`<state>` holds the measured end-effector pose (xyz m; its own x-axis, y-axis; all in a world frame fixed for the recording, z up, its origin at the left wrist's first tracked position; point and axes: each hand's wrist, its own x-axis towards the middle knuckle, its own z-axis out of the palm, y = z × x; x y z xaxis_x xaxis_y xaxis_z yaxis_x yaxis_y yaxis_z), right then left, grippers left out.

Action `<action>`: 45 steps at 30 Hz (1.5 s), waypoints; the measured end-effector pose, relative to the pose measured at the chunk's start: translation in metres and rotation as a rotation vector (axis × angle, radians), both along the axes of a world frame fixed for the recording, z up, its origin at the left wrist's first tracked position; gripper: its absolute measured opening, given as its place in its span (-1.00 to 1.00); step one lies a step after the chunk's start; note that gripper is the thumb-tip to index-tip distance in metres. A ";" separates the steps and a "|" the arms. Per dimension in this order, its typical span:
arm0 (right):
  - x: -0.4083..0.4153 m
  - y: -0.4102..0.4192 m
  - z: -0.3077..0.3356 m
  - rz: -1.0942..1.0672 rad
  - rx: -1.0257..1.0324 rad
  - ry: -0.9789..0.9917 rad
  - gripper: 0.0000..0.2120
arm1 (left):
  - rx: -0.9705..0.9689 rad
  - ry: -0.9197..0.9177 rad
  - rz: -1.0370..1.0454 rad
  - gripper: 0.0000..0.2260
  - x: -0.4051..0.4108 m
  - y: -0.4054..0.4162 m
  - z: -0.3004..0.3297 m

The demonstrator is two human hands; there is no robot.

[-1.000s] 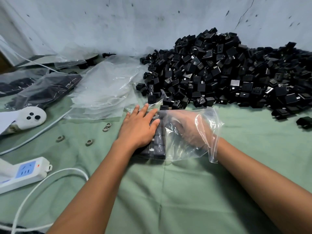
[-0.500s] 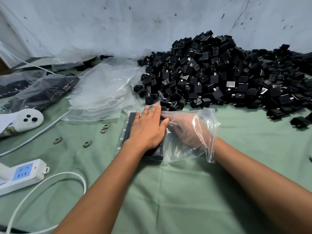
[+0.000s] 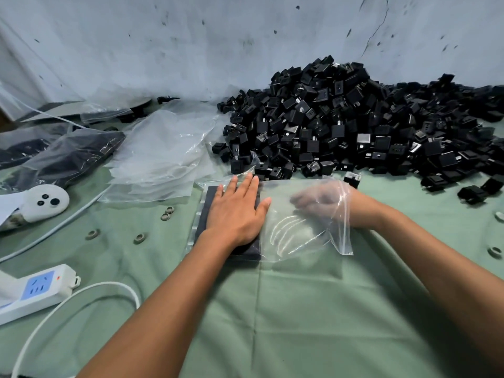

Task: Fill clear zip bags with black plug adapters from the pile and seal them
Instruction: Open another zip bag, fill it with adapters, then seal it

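Mid-fill, by the look of it: heap of black plug adapters [image 3: 354, 126] at one o'clock, clear zip bag [image 3: 300, 227] flat at centre, long axis nine-to-three, mouth toward three. Left hand [image 3: 234, 214] flat, fingers straight, pressing the packed row at the bag's closed nine o'clock end. Right hand [image 3: 319, 200] deep inside the mouth, apparently loose and empty, though film blurs it; next, withdrawal and another handful, or pinching the zip shut.

Glossy clear plastic bag [image 3: 305, 230], matt black plastic adapters [image 3: 341, 126], green cloth table cover [image 3: 300, 309]
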<state>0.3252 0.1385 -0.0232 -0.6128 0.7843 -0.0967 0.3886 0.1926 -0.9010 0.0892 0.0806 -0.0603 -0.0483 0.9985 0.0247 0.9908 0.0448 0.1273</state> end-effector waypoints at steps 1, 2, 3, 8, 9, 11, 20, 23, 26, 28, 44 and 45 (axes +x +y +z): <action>0.017 0.004 -0.001 -0.001 0.059 -0.058 -0.81 | 0.000 0.000 -0.004 -0.39 0.000 0.000 0.000; 0.031 0.009 -0.003 -0.035 0.027 -0.049 -0.83 | 0.000 0.002 -0.008 -0.39 0.000 0.000 0.000; 0.042 0.012 -0.005 -0.090 0.020 -0.021 -0.86 | 0.000 0.005 -0.011 -0.40 0.000 0.000 -0.001; 0.063 0.025 -0.026 -0.800 0.466 -0.057 -0.84 | 0.017 0.016 -0.021 -0.37 -0.002 0.001 -0.002; 0.063 0.025 -0.030 -0.872 0.561 -0.077 -0.87 | 0.019 0.016 -0.021 -0.35 -0.001 0.001 -0.003; 0.058 0.025 -0.038 -0.789 0.624 -0.189 -0.69 | 0.025 0.018 -0.018 -0.34 -0.001 0.001 -0.003; 0.073 0.023 -0.041 -0.480 0.309 0.085 -0.84 | 0.033 0.017 -0.021 -0.36 -0.001 0.002 -0.005; 0.089 0.013 -0.028 -0.150 -0.060 0.232 -0.83 | 0.033 0.010 -0.022 -0.39 -0.001 0.002 -0.005; 0.086 0.004 -0.020 0.108 -0.182 0.133 -0.86 | 0.035 0.011 -0.024 -0.39 -0.001 0.003 -0.005; 0.071 -0.003 -0.020 0.140 -0.179 0.080 -0.84 | 0.034 0.013 -0.024 -0.40 -0.001 0.003 -0.004; 0.009 0.010 -0.008 0.184 0.039 0.358 -0.71 | 0.038 0.006 -0.017 -0.44 0.002 0.000 -0.001; 0.013 0.010 -0.011 0.189 0.053 0.402 -0.73 | 0.039 0.005 -0.016 -0.44 0.002 0.000 -0.002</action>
<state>0.3380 0.1485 -0.0341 -0.7269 0.6520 0.2158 -0.0373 0.2763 -0.9603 0.0909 0.0809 -0.0618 -0.0319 0.9975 0.0634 0.9920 0.0239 0.1237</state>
